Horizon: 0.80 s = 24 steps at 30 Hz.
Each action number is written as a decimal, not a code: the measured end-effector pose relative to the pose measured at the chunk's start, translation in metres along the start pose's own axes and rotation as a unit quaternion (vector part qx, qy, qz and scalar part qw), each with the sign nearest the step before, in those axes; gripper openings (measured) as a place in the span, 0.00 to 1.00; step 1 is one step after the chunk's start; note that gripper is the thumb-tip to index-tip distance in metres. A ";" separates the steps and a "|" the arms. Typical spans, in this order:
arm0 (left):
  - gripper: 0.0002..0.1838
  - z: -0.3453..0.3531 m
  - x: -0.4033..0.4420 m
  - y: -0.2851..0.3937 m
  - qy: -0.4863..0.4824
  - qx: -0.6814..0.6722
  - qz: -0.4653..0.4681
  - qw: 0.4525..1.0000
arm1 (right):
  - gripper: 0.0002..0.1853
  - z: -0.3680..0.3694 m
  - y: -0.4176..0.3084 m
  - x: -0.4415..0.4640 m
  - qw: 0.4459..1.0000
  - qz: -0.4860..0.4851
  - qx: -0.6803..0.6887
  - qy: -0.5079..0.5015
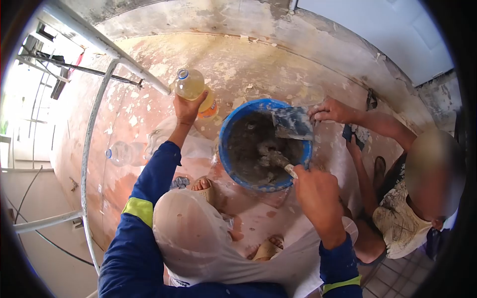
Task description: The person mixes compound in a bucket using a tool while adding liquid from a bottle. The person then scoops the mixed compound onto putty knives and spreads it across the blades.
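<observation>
A blue bucket (224, 164) holding grey, wet mix (243, 141) stands on the floor in front of me. My right hand (318, 198) is closed around the handle of a trowel (289, 170), whose mix-covered blade rests in the bucket. My left hand (189, 107), up and left of the bucket, grips a clear bottle (191, 85) of yellowish liquid with its opening upward. Another person's hand (330, 110) holds a grey, smeared flat tool (293, 123) over the bucket's right rim.
Beside the bucket at right crouches a co-worker (402, 218), a dark object in their other hand. A clear bottle (121, 153) lies on the floor at left, near a plastic bag (174, 139). Metal scaffold tubes (92, 134) rise at left.
</observation>
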<state>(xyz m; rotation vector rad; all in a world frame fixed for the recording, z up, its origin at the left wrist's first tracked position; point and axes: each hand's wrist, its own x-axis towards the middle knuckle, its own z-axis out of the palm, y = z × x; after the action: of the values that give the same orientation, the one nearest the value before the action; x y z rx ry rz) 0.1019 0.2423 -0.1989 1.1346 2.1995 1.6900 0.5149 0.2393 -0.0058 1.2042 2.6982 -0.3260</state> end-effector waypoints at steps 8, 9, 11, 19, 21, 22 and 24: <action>0.29 -0.043 0.008 0.108 -0.098 -0.074 0.069 0.990 | 0.05 0.024 0.007 -0.001 0.993 -0.047 0.000 0.106; 0.30 -0.048 0.009 0.127 -0.108 -0.090 0.085 0.986 | 0.06 0.017 0.007 0.001 0.989 -0.059 -0.003 0.134; 0.30 -0.062 0.009 0.157 -0.145 -0.115 0.092 0.978 | 0.07 0.001 0.002 0.009 0.979 -0.086 -0.006 0.187; 0.27 -0.090 0.004 0.257 -0.211 -0.077 0.106 0.969 | 0.06 0.058 -0.004 0.138 0.995 -0.049 -0.061 0.068; 0.28 -0.098 0.003 0.270 -0.228 -0.070 0.101 0.966 | 0.07 0.054 0.002 0.137 0.994 -0.061 -0.052 0.077; 0.28 -0.105 0.005 0.270 -0.237 -0.043 0.109 0.964 | 0.07 0.045 0.007 0.136 0.991 -0.070 -0.045 0.103; 0.29 -0.110 0.002 0.272 -0.233 -0.034 0.117 0.965 | 0.08 0.010 0.024 0.125 0.989 -0.063 -0.027 0.133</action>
<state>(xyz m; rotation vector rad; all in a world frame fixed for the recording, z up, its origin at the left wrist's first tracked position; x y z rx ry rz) 0.1701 0.1812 0.0798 1.6283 1.7630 1.3736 0.4506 0.3414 -0.0484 1.1382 2.9957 -0.1127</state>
